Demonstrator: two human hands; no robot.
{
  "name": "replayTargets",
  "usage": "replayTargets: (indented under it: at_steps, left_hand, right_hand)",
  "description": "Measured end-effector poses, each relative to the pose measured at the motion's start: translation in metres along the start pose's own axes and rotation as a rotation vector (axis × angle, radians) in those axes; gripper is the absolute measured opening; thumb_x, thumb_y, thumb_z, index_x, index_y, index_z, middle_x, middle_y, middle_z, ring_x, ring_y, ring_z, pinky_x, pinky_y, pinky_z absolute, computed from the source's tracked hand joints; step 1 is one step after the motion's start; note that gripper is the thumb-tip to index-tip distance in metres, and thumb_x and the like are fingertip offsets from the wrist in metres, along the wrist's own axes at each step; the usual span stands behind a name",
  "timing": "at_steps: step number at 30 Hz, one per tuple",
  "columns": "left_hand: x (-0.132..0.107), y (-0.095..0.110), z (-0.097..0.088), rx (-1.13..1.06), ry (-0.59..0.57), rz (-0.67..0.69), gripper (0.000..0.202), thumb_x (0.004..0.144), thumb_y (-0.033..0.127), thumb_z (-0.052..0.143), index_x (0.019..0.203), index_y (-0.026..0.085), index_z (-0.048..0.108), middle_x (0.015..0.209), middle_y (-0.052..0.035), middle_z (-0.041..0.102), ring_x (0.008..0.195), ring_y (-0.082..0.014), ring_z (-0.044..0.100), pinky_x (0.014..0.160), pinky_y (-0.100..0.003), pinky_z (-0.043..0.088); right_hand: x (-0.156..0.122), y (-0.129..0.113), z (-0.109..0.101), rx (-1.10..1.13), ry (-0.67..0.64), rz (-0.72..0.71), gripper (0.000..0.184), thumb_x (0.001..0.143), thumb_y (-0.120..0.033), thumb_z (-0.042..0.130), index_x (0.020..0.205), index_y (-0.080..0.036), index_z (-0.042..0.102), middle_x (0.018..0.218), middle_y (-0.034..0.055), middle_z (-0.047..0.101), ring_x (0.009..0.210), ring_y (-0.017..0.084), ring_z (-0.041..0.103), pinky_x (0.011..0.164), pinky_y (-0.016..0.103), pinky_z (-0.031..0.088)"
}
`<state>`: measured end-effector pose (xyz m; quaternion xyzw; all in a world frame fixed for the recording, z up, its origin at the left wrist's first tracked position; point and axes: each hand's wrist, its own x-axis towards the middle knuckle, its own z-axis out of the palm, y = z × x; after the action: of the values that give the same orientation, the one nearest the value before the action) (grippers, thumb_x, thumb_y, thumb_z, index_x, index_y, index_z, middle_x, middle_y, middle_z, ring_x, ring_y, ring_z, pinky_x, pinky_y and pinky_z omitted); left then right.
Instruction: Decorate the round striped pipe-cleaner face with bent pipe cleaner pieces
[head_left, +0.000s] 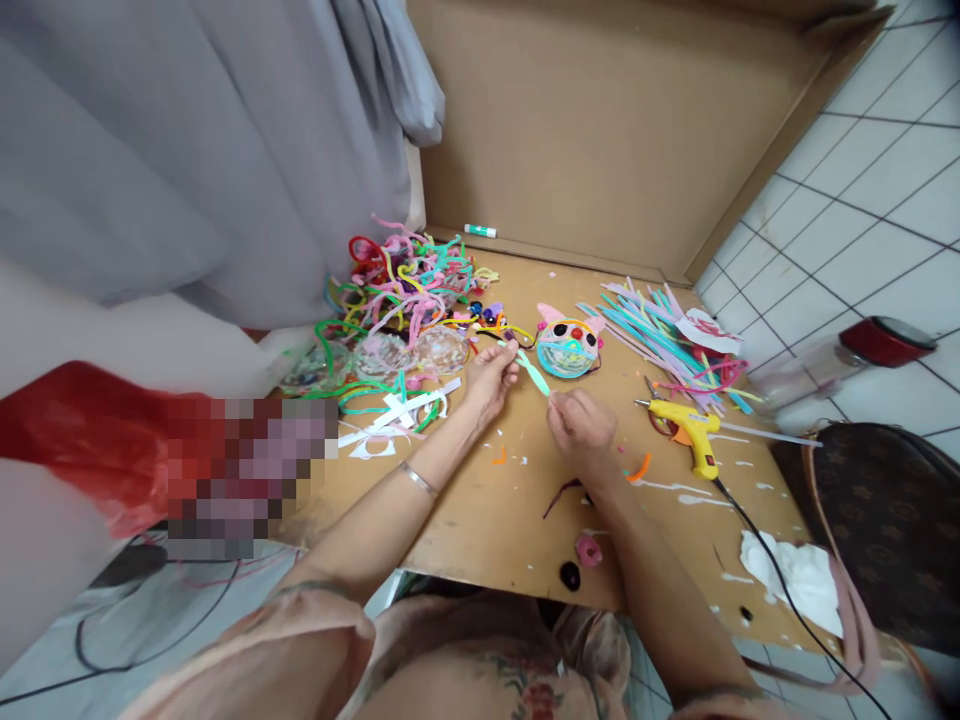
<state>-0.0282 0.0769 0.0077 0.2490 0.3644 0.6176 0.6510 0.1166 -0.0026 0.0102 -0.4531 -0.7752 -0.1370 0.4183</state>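
Between my two hands stretches a short mint-green pipe cleaner [535,376], which looks thick and slightly twisted. My left hand [493,378] pinches its upper left end. At its lower right end, my right hand [585,425] is closed on it. Just beyond my hands sits a round animal face [568,347] with pink ears, dark eyes, a red nose and a turquoise rim. Orange scraps [500,456] lie on the table below the pipe cleaner.
A tangled pile of coloured pipe cleaners [412,285] stands back left, with white cut-outs [375,446] before it. Straight pipe cleaners [652,325] lie back right. A yellow glue gun [697,430] trails its cord across the right side, near a tissue [795,580] and brown bag [885,520].
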Motion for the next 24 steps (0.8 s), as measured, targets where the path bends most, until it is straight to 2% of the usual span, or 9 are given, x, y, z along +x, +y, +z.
replayTargets:
  at_steps: [2, 4, 10, 12, 15, 17, 19, 22, 24]
  left_hand:
    - [-0.001, 0.002, 0.001, 0.013, 0.001, 0.065, 0.041, 0.06, 0.035, 0.086, 0.067, 0.015, 0.051, 0.055, 0.0078, 0.053, 0.045, -0.0015, 0.048, 0.041, -0.013, 0.034]
    - [-0.002, 0.003, 0.002, 0.046, 0.018, 0.133, 0.04, 0.063, 0.038, 0.084, 0.068, 0.016, 0.051, 0.056, 0.0075, 0.054, 0.044, -0.0026, 0.05, 0.041, -0.014, 0.036]
    - [-0.001, 0.004, 0.0, 0.133, -0.003, 0.179, 0.036, 0.069, 0.04, 0.08, 0.071, 0.017, 0.054, 0.054, 0.0059, 0.056, 0.044, -0.0061, 0.054, 0.042, -0.016, 0.04]
    - [0.0, 0.005, -0.002, 0.15, -0.053, 0.156, 0.033, 0.07, 0.039, 0.08, 0.072, 0.016, 0.056, 0.058, 0.0033, 0.061, 0.045, -0.006, 0.054, 0.041, -0.016, 0.04]
    - [0.0, 0.01, -0.006, 0.193, -0.181, 0.023, 0.028, 0.07, 0.034, 0.08, 0.073, 0.014, 0.061, 0.073, -0.0029, 0.071, 0.046, -0.0059, 0.057, 0.04, -0.016, 0.04]
    - [0.0, 0.015, -0.007, 0.211, -0.278, -0.087, 0.024, 0.07, 0.029, 0.081, 0.075, 0.013, 0.063, 0.08, -0.0061, 0.074, 0.048, -0.0067, 0.059, 0.04, -0.016, 0.04]
    - [0.001, 0.018, -0.007, 0.204, -0.333, -0.151, 0.021, 0.07, 0.025, 0.08, 0.076, 0.012, 0.065, 0.084, -0.0073, 0.074, 0.051, -0.0073, 0.061, 0.041, -0.016, 0.04]
    - [0.002, 0.02, -0.006, 0.143, -0.305, -0.163, 0.017, 0.072, 0.023, 0.079, 0.075, 0.012, 0.067, 0.079, -0.0049, 0.072, 0.05, -0.0047, 0.058, 0.041, -0.014, 0.039]
    - [0.003, 0.019, -0.005, 0.078, -0.276, -0.144, 0.017, 0.072, 0.023, 0.08, 0.074, 0.012, 0.067, 0.07, -0.0007, 0.066, 0.043, -0.0009, 0.048, 0.037, -0.012, 0.031]
  right_hand:
    - [-0.002, 0.001, 0.002, -0.081, 0.0, -0.092, 0.022, 0.093, -0.016, 0.051, 0.077, -0.021, 0.065, 0.061, 0.0017, 0.057, 0.059, 0.014, 0.049, 0.059, 0.029, 0.034]
    - [-0.003, 0.002, 0.004, -0.109, 0.003, -0.108, 0.022, 0.093, -0.016, 0.051, 0.078, -0.021, 0.065, 0.061, 0.002, 0.057, 0.06, 0.014, 0.049, 0.06, 0.03, 0.034]
    - [-0.003, 0.005, 0.004, 0.012, 0.015, 0.053, 0.021, 0.091, -0.019, 0.052, 0.074, -0.022, 0.063, 0.06, 0.0016, 0.055, 0.057, 0.014, 0.049, 0.059, 0.03, 0.035]
    - [-0.002, 0.008, 0.003, 0.076, 0.072, 0.188, 0.018, 0.088, -0.02, 0.052, 0.073, -0.022, 0.062, 0.061, 0.001, 0.057, 0.055, 0.014, 0.049, 0.057, 0.028, 0.037]
    - [0.002, 0.02, 0.001, 0.206, 0.192, 0.531, 0.011, 0.081, -0.024, 0.055, 0.071, -0.023, 0.06, 0.059, -0.0012, 0.057, 0.053, 0.013, 0.048, 0.055, 0.027, 0.039]
    - [0.006, 0.032, 0.0, 0.326, 0.268, 0.771, 0.008, 0.074, -0.026, 0.057, 0.066, -0.023, 0.057, 0.056, -0.0029, 0.054, 0.052, 0.012, 0.046, 0.051, 0.026, 0.037]
    - [0.009, 0.042, -0.002, 0.495, 0.302, 0.93, 0.009, 0.068, -0.028, 0.058, 0.062, -0.023, 0.054, 0.052, -0.0057, 0.047, 0.046, 0.01, 0.039, 0.046, 0.024, 0.031]
    - [0.012, 0.049, -0.005, 0.778, 0.245, 1.044, 0.011, 0.062, -0.03, 0.061, 0.06, -0.022, 0.053, 0.045, -0.0091, 0.039, 0.039, 0.006, 0.028, 0.041, 0.022, 0.021]
    - [0.013, 0.046, -0.007, 0.936, 0.147, 1.08, 0.013, 0.059, -0.029, 0.064, 0.059, -0.022, 0.054, 0.042, -0.0099, 0.038, 0.037, 0.005, 0.026, 0.039, 0.021, 0.018]
